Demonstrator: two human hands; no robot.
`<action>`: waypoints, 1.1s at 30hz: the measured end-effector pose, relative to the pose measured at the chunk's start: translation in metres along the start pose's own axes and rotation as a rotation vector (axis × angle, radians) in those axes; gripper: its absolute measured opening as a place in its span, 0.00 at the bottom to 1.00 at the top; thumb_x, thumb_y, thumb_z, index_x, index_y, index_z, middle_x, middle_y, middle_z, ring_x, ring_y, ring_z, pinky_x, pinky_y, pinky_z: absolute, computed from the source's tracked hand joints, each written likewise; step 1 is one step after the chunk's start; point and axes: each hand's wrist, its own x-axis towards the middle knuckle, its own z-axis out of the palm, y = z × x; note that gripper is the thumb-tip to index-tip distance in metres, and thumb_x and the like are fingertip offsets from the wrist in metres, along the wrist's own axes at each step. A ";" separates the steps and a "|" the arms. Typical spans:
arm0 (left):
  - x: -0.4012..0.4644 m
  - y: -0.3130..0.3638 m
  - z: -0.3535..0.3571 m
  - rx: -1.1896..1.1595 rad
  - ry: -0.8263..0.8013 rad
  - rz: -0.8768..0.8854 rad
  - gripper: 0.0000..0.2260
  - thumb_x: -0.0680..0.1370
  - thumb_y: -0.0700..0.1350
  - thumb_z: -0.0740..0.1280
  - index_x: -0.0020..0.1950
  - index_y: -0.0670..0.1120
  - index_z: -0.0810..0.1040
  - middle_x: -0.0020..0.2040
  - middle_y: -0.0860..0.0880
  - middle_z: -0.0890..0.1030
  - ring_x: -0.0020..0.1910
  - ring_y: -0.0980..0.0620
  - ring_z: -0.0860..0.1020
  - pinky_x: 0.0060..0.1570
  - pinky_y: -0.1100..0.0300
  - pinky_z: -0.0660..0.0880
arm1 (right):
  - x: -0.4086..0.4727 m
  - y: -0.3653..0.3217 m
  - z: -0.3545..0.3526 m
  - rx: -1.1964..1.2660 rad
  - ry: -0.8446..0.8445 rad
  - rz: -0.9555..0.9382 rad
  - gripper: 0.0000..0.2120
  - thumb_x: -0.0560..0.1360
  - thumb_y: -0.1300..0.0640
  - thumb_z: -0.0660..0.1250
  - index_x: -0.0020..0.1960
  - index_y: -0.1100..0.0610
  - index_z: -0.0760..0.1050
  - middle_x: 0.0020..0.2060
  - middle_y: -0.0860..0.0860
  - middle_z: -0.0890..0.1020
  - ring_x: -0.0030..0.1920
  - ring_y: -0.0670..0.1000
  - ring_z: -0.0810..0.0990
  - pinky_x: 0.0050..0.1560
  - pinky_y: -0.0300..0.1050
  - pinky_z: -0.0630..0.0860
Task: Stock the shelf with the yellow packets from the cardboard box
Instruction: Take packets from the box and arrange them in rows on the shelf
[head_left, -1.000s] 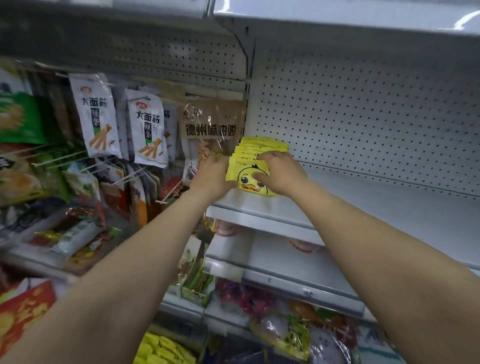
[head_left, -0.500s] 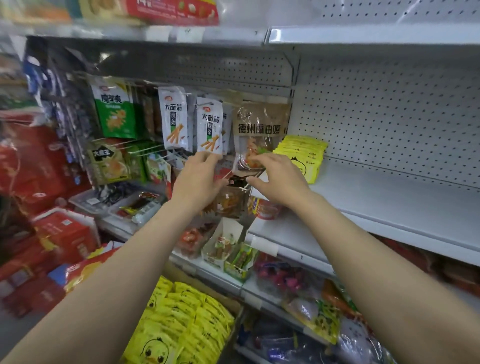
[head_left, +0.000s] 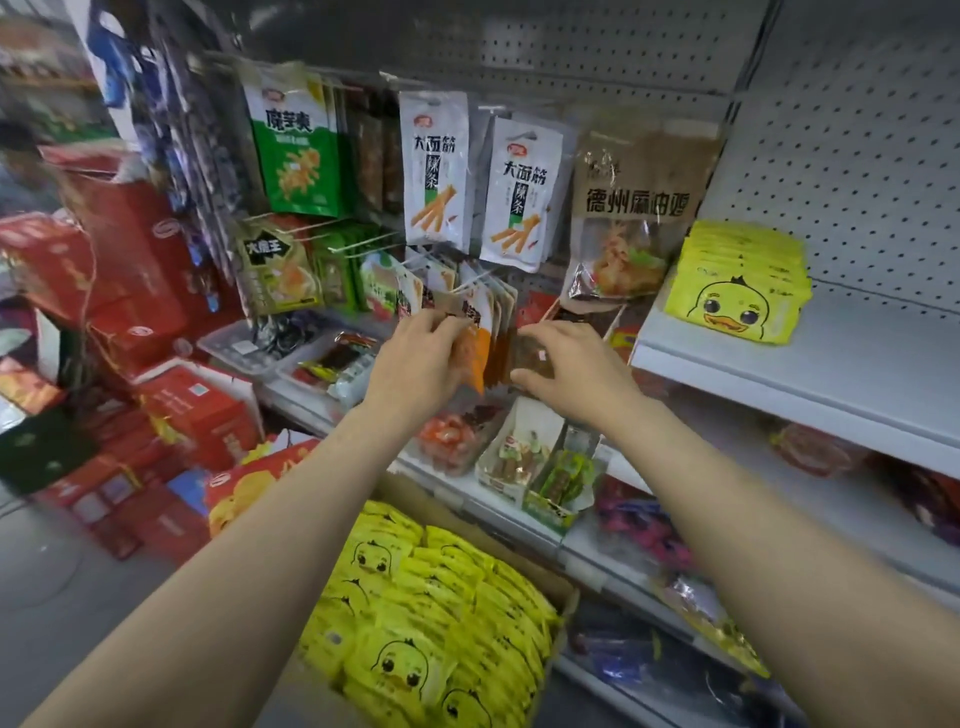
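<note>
White metal shelf carries a row of flat yellow duck-print packets; more fill the brown cardboard box. Light, floppy, slick film: pinch several by their edges. Left hand and right hand loosely apart, holding nothing

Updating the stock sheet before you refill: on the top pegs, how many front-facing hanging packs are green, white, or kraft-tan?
Green pack: 1
White packs: 2
Kraft-tan pack: 1
Total: 4
</note>
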 end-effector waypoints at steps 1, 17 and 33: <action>0.002 -0.019 0.010 -0.005 -0.034 -0.001 0.26 0.73 0.49 0.72 0.69 0.48 0.71 0.64 0.44 0.72 0.63 0.41 0.70 0.57 0.46 0.74 | 0.009 -0.008 0.016 0.009 -0.024 0.018 0.28 0.77 0.38 0.64 0.74 0.46 0.65 0.73 0.49 0.69 0.73 0.55 0.63 0.68 0.54 0.69; -0.088 -0.215 0.219 -0.332 -0.768 -0.180 0.27 0.71 0.53 0.75 0.68 0.45 0.74 0.62 0.39 0.76 0.64 0.39 0.71 0.63 0.52 0.66 | 0.005 -0.054 0.315 0.317 -0.594 0.494 0.29 0.75 0.42 0.69 0.73 0.51 0.69 0.68 0.54 0.76 0.67 0.58 0.74 0.61 0.50 0.72; -0.175 -0.276 0.352 -0.482 -0.848 -0.448 0.28 0.73 0.51 0.74 0.71 0.49 0.72 0.73 0.43 0.67 0.73 0.44 0.62 0.68 0.56 0.59 | 0.024 -0.051 0.483 0.698 -0.635 0.600 0.21 0.75 0.50 0.73 0.65 0.54 0.77 0.62 0.51 0.81 0.61 0.49 0.78 0.60 0.41 0.71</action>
